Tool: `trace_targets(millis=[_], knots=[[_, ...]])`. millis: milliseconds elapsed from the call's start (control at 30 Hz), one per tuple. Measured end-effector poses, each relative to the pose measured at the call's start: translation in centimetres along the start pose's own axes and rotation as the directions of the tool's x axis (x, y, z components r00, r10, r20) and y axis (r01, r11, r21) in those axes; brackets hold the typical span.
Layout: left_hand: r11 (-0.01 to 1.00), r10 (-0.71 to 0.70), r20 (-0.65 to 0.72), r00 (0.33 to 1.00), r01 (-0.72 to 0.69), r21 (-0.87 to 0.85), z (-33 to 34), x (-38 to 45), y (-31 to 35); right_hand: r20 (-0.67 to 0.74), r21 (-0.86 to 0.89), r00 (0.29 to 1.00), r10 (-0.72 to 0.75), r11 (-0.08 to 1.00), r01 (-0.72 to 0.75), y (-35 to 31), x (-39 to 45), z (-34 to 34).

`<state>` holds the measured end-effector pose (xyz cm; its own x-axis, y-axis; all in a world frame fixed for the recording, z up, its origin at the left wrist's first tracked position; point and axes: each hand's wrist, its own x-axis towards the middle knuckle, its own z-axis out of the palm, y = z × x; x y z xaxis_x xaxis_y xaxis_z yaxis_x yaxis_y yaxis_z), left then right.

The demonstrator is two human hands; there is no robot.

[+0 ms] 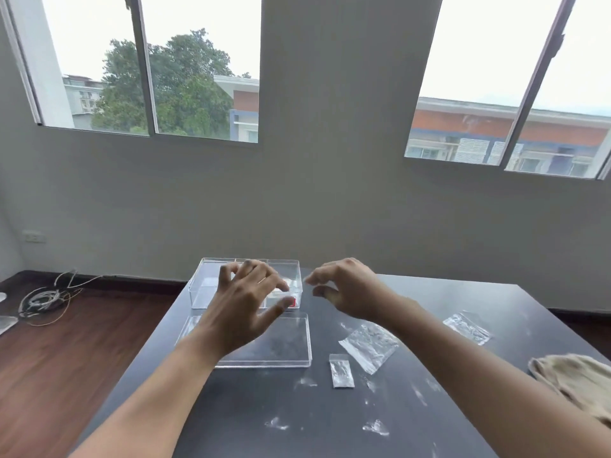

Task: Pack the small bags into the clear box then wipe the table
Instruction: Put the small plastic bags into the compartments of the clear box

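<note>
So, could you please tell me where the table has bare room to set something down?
Free: the near-left table below the lid, and the far right behind the farthest bag. Crowded: around the two middle bags and toward the cloth.

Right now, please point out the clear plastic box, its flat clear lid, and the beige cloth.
clear plastic box [211,294], head view, on its left part.
flat clear lid [284,342], head view, on its middle.
beige cloth [572,380], head view, on its folded middle.
</note>
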<state>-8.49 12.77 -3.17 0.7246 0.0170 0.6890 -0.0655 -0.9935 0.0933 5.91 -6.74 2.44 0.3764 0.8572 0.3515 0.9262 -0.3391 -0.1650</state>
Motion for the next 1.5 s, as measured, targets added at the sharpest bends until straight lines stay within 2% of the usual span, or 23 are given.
trace_targets(millis=[100,233,333,433,533,800,1000,1167,1267,1367,1500], knots=[[0.984,0.161,0.094,0.982,-0.154,-0.085,0.3,0.0,2.5,0.017,0.035,0.995,0.096,0.995,-0.096,0.4,-3.6,-1.0],[0.945,0.322,0.262,0.91,-0.29,-0.153,0.4,-0.3,5.7,0.085,0.099,0.977,0.196,0.974,-0.205,0.6,-7.8,-1.6],[0.943,0.322,0.288,0.902,-0.281,-0.177,0.5,-0.2,7.0,0.188,0.086,0.945,0.268,0.954,-0.288,0.1,-9.9,-2.1],[0.955,0.293,0.316,0.902,-0.264,-0.133,0.9,-0.4,7.4,0.277,0.127,0.922,0.27,0.941,-0.314,-0.4,-10.9,-2.4],[0.967,0.256,0.333,0.908,-0.235,-0.101,1.4,-0.4,7.4,0.271,0.124,0.927,0.258,0.946,-0.3,-0.4,-11.0,-2.5],[0.96,0.232,0.364,0.902,-0.152,-0.236,2.7,-0.8,7.0,0.268,0.015,0.93,0.253,0.964,-0.266,-0.7,-10.1,-2.2],[0.957,0.232,0.355,0.906,-0.148,-0.247,2.9,-0.6,7.1,0.291,-0.084,0.924,0.249,0.968,-0.234,-1.4,-9.4,-1.9],[0.957,0.267,0.318,0.91,-0.211,-0.201,2.8,-0.6,7.0,0.269,-0.095,0.925,0.269,0.963,-0.253,-0.9,-9.3,-1.5],[0.96,0.241,0.266,0.933,-0.188,-0.209,2.2,-0.6,6.2,0.228,-0.085,0.937,0.265,0.964,-0.252,-0.7,-9.5,-1.2],[0.964,0.19,0.163,0.968,-0.152,-0.22,1.2,-0.1,5.2,0.15,0.006,0.946,0.286,0.957,-0.29,-0.5,-9.7,-1.0],[0.984,0.051,0.022,0.998,-0.046,-0.171,-0.6,0.9,2.5,0.055,0.228,0.936,0.349,0.908,-0.352,0.1,-9.6,-0.9]])
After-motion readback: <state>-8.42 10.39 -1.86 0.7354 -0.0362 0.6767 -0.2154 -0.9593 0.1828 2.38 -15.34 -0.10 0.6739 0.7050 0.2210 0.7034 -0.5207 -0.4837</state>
